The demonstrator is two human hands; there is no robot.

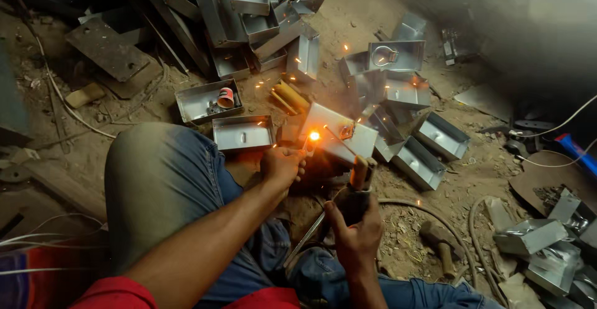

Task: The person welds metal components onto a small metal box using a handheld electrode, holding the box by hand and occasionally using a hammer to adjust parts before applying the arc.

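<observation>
Welding is underway: right hand (pixel 356 227) fingers clamp the electrode holder (pixel 357 187); left hand (pixel 283 164) fingers pinch the metal box (pixel 339 136) just beside the arc (pixel 314 136); next likely calls for steadiness.

right hand (pixel 356 227) gripping electrode holder (pixel 359 184), sparks at metal box (pixel 339 136)

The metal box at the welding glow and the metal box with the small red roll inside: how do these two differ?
The box at the glow is tilted, steadied by the left hand, and lit orange by sparks; the box with the red roll lies flat on the dirt, untouched and dull grey. The first shows only a small fitting on its face; the second holds the roll. Both are shallow, rectangular sheet-metal boxes.
</observation>
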